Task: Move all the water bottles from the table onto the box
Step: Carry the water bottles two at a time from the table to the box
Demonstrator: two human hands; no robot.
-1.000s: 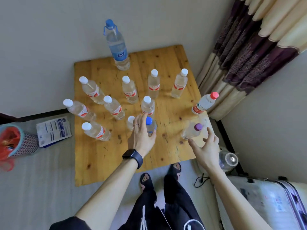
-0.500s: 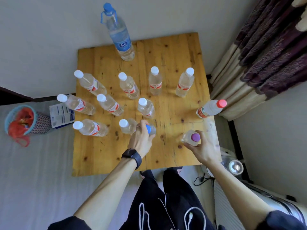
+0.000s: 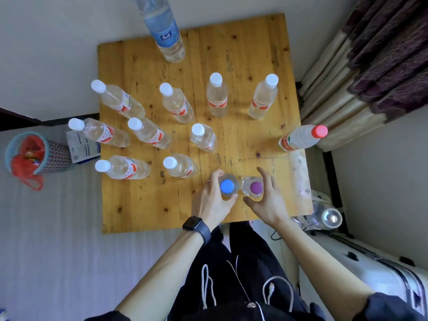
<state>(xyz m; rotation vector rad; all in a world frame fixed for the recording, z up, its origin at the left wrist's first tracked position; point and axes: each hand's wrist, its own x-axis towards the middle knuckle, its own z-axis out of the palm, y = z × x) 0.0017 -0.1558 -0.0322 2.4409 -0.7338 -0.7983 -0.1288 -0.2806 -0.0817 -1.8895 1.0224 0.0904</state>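
I look straight down on a wooden table (image 3: 243, 54). My left hand (image 3: 213, 200) grips a blue-capped bottle (image 3: 227, 186) near the front edge. My right hand (image 3: 266, 200) curls round a purple-capped bottle (image 3: 256, 187) right beside it; the two bottles almost touch. Several white-capped bottles (image 3: 217, 96) with red labels stand across the table. A red-capped bottle (image 3: 303, 137) stands at the right edge. A large blue-labelled bottle (image 3: 165, 31) stands at the back. No box is in view.
A basket with a red bag (image 3: 34, 156) and a paper packet (image 3: 80, 147) lie on the floor at left. Curtains (image 3: 370, 54) hang at right. A clear bottle (image 3: 328, 217) and a suitcase (image 3: 370, 274) sit by the table's right front corner.
Both hands closed round their bottles and brought them together near the front edge; the purple-capped bottle moved left, the blue-capped one right. My head moved forward over the table.
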